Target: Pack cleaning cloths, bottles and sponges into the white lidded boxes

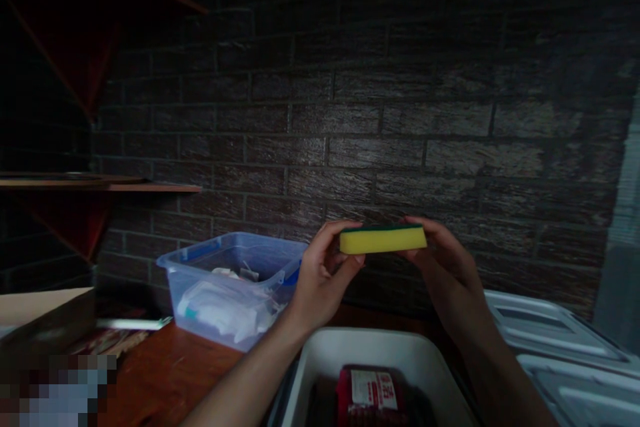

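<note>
A yellow sponge (383,240) with a dark green top layer is held up level in front of the brick wall. My left hand (325,267) pinches its left end, thumb below and fingers at the upper edge. At the other end, my right hand (445,257) grips it in the same way, with some fingers hidden behind the sponge. Below both hands stands a white open bin (367,335), and inside it lies a red package (370,390) with a white label among dark contents.
A clear blue-tinted tub (230,243) holding white plastic bags stands on the brown wooden table (173,370) at left. Grey lids (560,327) lie at right. Wooden shelves (150,188) jut from the wall at left, above a cardboard box (55,313).
</note>
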Action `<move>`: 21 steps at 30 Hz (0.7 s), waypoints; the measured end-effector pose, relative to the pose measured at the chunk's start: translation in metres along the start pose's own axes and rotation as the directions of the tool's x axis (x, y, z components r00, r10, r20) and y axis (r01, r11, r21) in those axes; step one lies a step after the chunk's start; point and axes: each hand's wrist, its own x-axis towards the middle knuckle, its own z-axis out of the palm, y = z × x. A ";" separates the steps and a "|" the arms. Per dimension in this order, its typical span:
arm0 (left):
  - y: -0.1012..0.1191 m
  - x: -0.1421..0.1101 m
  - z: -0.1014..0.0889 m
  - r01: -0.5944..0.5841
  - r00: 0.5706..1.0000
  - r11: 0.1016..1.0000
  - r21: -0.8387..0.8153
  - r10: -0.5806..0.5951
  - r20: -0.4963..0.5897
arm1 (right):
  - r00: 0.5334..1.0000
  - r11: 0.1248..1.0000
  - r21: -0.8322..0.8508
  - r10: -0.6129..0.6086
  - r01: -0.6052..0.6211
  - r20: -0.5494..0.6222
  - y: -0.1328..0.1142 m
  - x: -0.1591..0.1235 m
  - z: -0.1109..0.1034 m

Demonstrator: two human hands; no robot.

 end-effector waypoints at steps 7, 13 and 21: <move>0.001 -0.001 -0.001 -0.050 0.998 0.998 0.041 0.049 0.034 | 0.999 0.999 0.005 -0.035 0.035 0.002 0.000 0.000 -0.002; 0.001 0.000 -0.001 -0.136 0.990 0.980 0.148 0.131 0.043 | 0.998 0.998 0.001 -0.056 0.056 -0.003 -0.002 0.000 -0.001; 0.003 -0.001 0.000 -0.269 0.962 0.894 0.358 0.266 0.060 | 0.996 0.995 -0.038 -0.088 0.087 -0.010 -0.003 0.000 -0.001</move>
